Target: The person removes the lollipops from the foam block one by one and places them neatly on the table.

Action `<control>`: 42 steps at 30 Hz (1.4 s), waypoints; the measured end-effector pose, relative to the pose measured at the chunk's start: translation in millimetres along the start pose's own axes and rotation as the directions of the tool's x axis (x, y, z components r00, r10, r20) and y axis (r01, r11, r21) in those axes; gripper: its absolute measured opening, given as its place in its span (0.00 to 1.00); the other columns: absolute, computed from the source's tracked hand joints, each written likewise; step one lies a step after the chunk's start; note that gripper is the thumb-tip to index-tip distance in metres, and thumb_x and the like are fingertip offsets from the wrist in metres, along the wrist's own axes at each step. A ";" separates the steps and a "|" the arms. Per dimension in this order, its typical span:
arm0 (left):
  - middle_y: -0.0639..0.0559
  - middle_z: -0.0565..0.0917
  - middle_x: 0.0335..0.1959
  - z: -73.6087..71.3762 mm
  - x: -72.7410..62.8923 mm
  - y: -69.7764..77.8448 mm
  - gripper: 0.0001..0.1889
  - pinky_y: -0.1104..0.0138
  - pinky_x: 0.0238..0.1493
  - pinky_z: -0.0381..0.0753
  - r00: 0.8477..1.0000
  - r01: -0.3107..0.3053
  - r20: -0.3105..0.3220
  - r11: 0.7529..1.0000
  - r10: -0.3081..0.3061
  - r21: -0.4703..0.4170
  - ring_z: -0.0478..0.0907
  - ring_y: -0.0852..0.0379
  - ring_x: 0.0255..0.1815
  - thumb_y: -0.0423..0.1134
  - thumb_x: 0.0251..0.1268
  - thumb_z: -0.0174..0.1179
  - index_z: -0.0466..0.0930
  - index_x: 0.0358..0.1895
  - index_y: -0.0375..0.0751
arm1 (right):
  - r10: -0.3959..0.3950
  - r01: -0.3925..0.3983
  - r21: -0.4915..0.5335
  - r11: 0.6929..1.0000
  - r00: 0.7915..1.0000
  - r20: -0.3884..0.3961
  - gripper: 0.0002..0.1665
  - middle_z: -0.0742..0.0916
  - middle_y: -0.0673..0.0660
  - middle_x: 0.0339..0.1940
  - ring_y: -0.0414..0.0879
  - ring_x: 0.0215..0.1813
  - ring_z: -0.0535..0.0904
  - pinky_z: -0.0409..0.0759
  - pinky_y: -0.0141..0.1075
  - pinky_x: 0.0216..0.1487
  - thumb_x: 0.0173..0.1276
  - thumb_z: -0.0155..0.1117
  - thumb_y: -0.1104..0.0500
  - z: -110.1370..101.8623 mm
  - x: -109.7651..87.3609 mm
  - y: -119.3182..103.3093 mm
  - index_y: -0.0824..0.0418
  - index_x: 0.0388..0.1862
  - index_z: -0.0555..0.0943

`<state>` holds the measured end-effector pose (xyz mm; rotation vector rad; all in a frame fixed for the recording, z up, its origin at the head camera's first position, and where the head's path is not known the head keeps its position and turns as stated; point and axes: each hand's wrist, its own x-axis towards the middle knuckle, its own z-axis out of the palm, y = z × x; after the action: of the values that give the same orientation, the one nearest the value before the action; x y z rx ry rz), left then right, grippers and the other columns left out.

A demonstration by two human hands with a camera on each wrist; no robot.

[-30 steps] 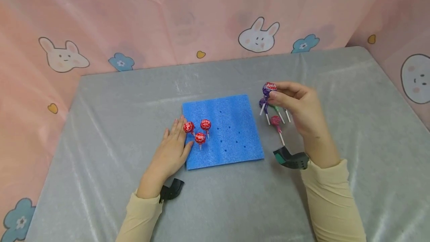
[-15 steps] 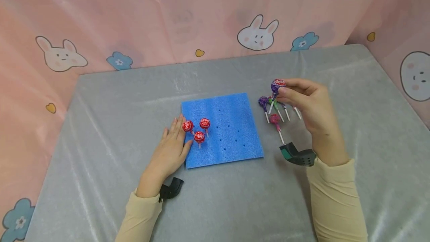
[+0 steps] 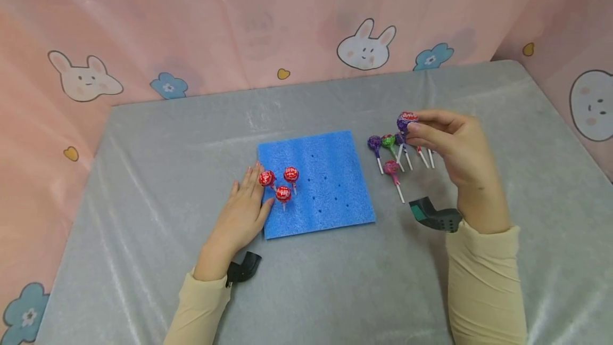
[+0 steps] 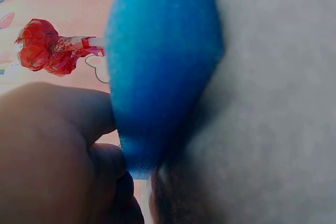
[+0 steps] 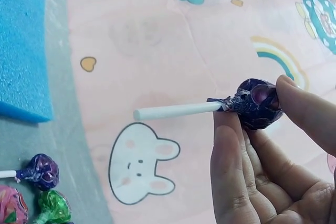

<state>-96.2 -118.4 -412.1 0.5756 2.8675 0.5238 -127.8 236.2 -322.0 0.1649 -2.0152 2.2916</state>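
Note:
My right hand [image 3: 471,156] pinches a purple-wrapped lollipop [image 3: 405,121] by its candy head, held above the loose lollipops. In the right wrist view its white stick [image 5: 176,110] points left, away from the fingertips. My left hand [image 3: 243,216] rests along the left edge of a blue foam board [image 3: 330,148], fingers straight and thumb lying on the board. Red lollipops [image 3: 283,194] stand upright in the board's left part, close by that hand. Small dark holes dot the rest of its top. In the left wrist view the red candies [image 4: 44,48] show beyond the thumb.
Several lollipops lie right of the board: a purple one [image 3: 374,142], a green one [image 3: 388,141], a pink one [image 3: 391,167] and others partly behind the right hand. Grey cloth covers the table [image 3: 335,286]. A pink printed curtain [image 3: 230,31] hangs behind it.
My right hand has moved to the right with the purple lollipop, uncovering more of the loose lollipops. The left hand keeps its place on the board.

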 end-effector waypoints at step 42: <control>0.41 0.42 0.75 -0.2 0.1 -0.1 0.31 0.48 0.71 0.41 1.000 0.001 0.004 1.000 -0.001 -0.008 0.38 0.45 0.75 0.46 0.74 0.45 0.53 0.71 0.26 | 0.539 -0.404 -0.552 0.729 0.837 0.099 0.21 0.85 0.47 0.32 0.42 0.35 0.84 0.80 0.28 0.41 0.67 0.62 0.55 -60.1 12.3 38.7 0.72 0.49 0.80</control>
<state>-96.4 -118.5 -411.9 0.5731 2.8609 0.5333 -146.6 290.8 -365.9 -0.1290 -3.0330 1.9140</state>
